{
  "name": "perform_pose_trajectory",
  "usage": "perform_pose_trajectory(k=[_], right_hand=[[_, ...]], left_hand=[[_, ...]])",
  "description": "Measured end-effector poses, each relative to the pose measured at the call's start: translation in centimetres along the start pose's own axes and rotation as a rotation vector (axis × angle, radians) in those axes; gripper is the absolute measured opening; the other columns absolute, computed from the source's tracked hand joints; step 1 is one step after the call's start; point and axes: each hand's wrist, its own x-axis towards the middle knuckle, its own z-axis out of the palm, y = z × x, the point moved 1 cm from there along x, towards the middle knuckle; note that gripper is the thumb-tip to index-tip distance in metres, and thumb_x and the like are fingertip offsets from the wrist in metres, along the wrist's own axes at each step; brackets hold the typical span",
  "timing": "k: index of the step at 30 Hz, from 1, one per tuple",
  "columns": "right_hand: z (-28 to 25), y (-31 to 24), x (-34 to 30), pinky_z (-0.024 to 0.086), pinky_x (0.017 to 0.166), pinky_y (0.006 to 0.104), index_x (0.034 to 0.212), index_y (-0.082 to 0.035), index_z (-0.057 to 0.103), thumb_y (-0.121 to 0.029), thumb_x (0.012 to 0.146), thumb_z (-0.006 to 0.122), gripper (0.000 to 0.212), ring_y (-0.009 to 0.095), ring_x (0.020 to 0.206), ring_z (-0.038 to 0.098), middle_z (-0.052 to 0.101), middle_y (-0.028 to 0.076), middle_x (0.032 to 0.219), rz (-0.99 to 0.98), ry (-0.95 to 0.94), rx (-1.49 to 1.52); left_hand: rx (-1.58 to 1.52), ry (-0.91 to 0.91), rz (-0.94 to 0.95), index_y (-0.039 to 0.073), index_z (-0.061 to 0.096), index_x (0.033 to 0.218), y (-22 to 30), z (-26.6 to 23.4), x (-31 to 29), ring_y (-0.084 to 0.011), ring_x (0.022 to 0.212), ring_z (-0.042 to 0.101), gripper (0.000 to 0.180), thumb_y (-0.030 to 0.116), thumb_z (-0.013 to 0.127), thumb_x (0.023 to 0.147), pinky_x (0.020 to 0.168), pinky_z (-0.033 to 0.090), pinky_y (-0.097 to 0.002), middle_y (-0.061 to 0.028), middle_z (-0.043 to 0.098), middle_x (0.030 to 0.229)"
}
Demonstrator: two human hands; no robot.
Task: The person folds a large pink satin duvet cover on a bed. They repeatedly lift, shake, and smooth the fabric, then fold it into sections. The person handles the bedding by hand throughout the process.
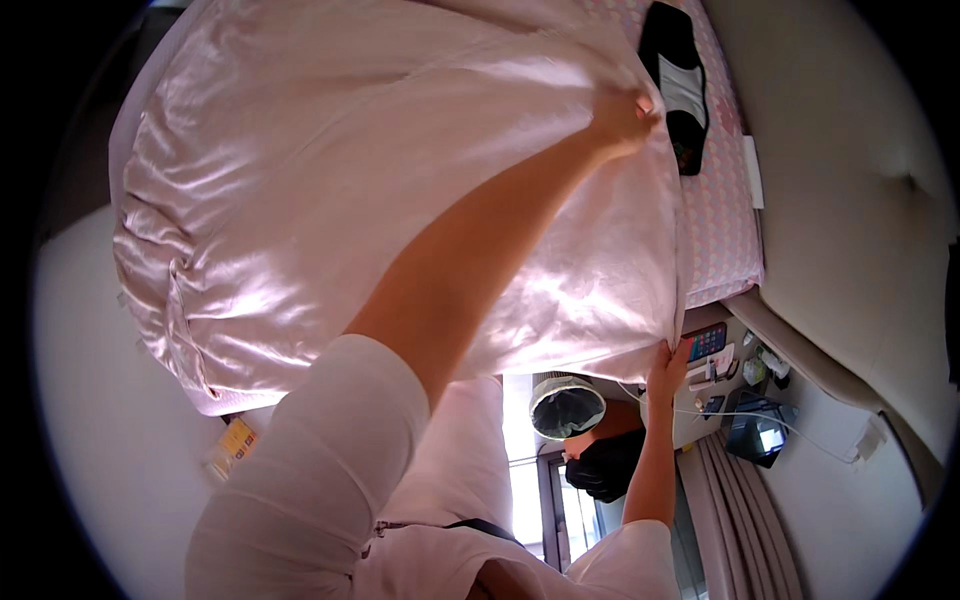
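A shiny pink satin quilt covers most of the bed, with bunched folds at its left end. My left arm stretches across it to the far right, where my left hand is closed on the quilt's edge and draws creases toward it. Lower down, at the near right corner, my right hand pinches the same edge between thumb and fingers. Beyond my left hand lies an oblong black and white cloth item, apart from the hand. Its kind is unclear.
The patterned sheet shows along the right, beside a beige padded headboard. By my right hand, a bedside table holds a phone and small items. A bin, a black bag, a dark-screened device and a curtain are nearby.
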Motion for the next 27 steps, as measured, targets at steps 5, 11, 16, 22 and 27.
perform_pose_trajectory(k=[5,11,16,22,27], right_hand=[[3.5,0.4,0.6,0.038,0.063,0.0435,0.092,0.004,0.044,-0.013,0.080,0.050,0.022,0.042,0.072,0.049,0.051,0.025,0.077,0.043,0.027,-0.068],[3.0,-0.2,-2.1,0.034,0.085,0.0414,0.105,0.005,0.041,-0.013,0.071,0.057,0.042,0.036,0.100,0.040,0.043,0.022,0.106,-0.003,0.140,-0.181],[3.7,-2.2,-4.0,0.034,0.085,0.0412,0.109,0.004,0.038,-0.009,0.069,0.057,0.046,0.036,0.097,0.041,0.040,0.022,0.108,-0.292,-0.029,-0.348],[7.9,-17.5,-8.0,0.046,0.067,0.0310,0.111,0.002,0.037,-0.004,0.068,0.056,0.047,0.030,0.094,0.042,0.037,0.020,0.108,-0.606,-0.210,-0.114],[13.6,-32.9,-17.5,0.041,0.079,0.0360,0.108,0.002,0.039,-0.007,0.068,0.057,0.045,0.030,0.101,0.042,0.042,0.018,0.107,-0.971,-0.255,-0.211]], left_hand=[[0.119,0.073,0.204,0.003,0.042,0.115,-1.1,-1.0,-7.9,-0.0278,0.103,0.044,0.049,0.025,0.058,0.075,0.087,0.036,-0.0350,-0.0167,0.045,0.115],[0.065,0.307,-0.062,0.003,0.048,0.105,-8.0,-9.3,-28.4,-0.0312,0.102,0.042,0.032,0.010,0.053,0.074,0.087,0.035,-0.0377,-0.0152,0.046,0.109],[-0.034,0.488,-0.617,0.005,0.052,0.099,-17.2,-15.2,-52.5,-0.0297,0.095,0.048,0.029,0.016,0.055,0.072,0.078,0.043,-0.0352,-0.0163,0.047,0.106],[0.078,0.679,-1.128,0.001,0.053,0.093,-22.8,-17.1,-81.1,-0.0318,0.093,0.050,0.028,0.019,0.054,0.072,0.080,0.040,-0.0381,-0.0198,0.054,0.095],[-0.192,0.848,-1.204,0.002,0.054,0.092,-24.3,-12.5,-98.3,-0.0314,0.087,0.054,0.030,0.023,0.054,0.071,0.076,0.043,-0.0381,-0.0176,0.057,0.089]])
